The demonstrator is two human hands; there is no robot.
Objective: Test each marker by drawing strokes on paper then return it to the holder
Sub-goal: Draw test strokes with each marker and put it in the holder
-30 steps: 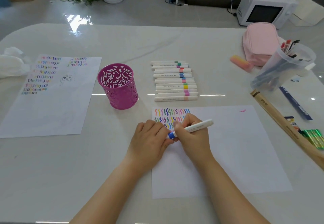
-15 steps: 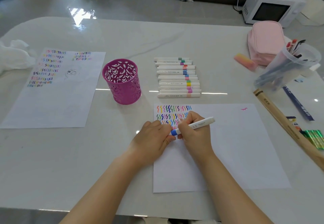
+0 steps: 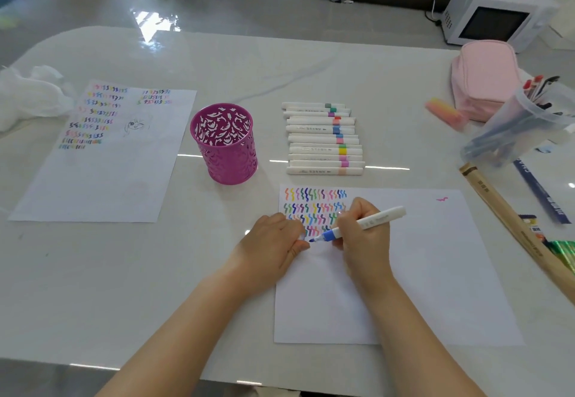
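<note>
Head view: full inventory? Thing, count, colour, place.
table: 1, pale marble, under everything
holder: 1, magenta, centre-left
marker row: about ten, white with coloured bands, right of holder
paper: 1, white with squiggles, front centre
blue marker: 1, white barrel, tip at paper
second sheet: 1, white with strokes, left
pouch: 1, pink, far right
pen cup: 1, clear, right edge
microwave: 1, white, on floor behind
left hand: rests on paper's left edge
right hand: grips blue marker
</note>
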